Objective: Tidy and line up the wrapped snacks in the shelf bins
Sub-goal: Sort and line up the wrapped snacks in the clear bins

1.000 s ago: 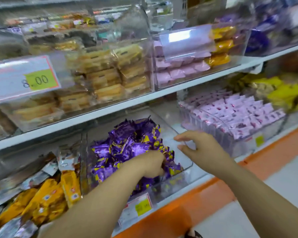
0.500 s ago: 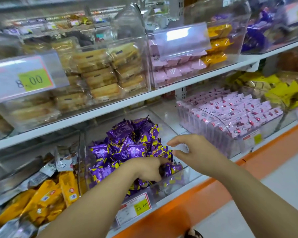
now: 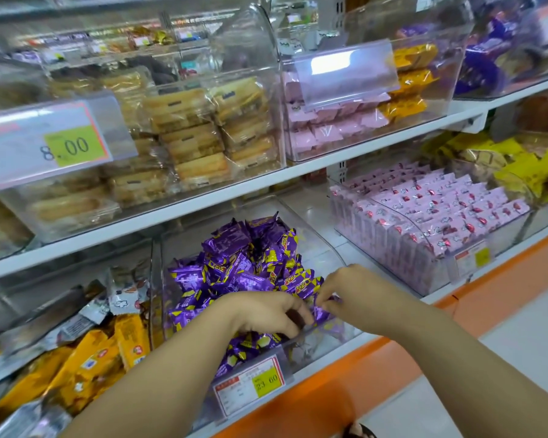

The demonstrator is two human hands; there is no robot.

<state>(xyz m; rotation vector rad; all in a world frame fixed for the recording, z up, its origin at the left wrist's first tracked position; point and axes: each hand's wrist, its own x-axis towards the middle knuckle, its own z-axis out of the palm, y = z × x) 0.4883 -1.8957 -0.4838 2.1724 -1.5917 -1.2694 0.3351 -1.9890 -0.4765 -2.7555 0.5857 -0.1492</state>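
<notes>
Reaching into the clear bin (image 3: pixel 326 245) on the lower shelf, both hands meet at its front edge, where the purple wrapped snacks (image 3: pixel 250 267) lie in a loose, unaligned heap that rises toward the back of the bin. The left hand (image 3: pixel 266 311) lies palm down on the front of the heap with its fingers curled into the wrappers; whether they actually hold one cannot be told. The right hand (image 3: pixel 358 289), at the bin's front right corner, pinches one of the purple wrapped snacks between thumb and fingertips (image 3: pixel 321 303), just beside the left hand's knuckles. A price tag (image 3: pixel 250 387) with a yellow-green patch is fixed to the bin's front wall, below the left wrist. Right of the bin, pink wrapped snacks (image 3: pixel 434 213) stand in neat upright rows in their own container. Left of the bin, orange packets (image 3: pixel 86 365) lie jumbled. On the shelf above the bin, clear-wrapped pastry packs (image 3: pixel 190 137) are stacked behind a tag reading 8.00.
</notes>
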